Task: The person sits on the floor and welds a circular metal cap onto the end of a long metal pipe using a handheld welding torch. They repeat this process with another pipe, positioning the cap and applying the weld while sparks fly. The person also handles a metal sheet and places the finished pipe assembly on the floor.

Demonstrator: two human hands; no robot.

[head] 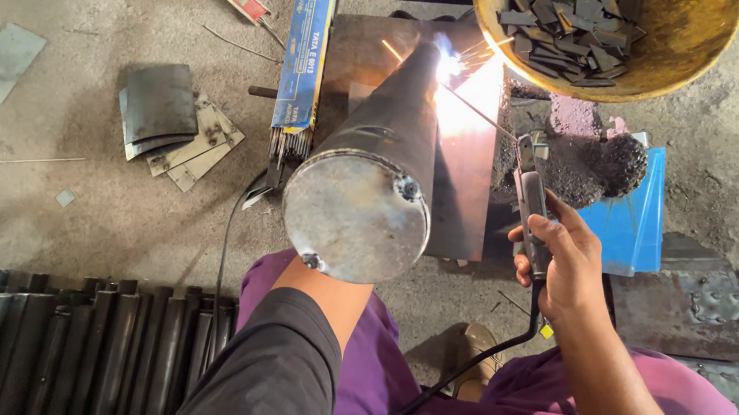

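Head view: right hand, grip closed on electrode holder, reaches toward steel pipe.

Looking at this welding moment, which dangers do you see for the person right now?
1. The right hand grips the electrode holder bare, and sparks fly from the arc; burns seem likely.
2. The left forearm props the steel pipe from behind its capped end; the hand itself is hidden. The heated pipe may scorch skin or roll off.
3. The open box of welding rods lies beside the arc, so sparks may land on it.
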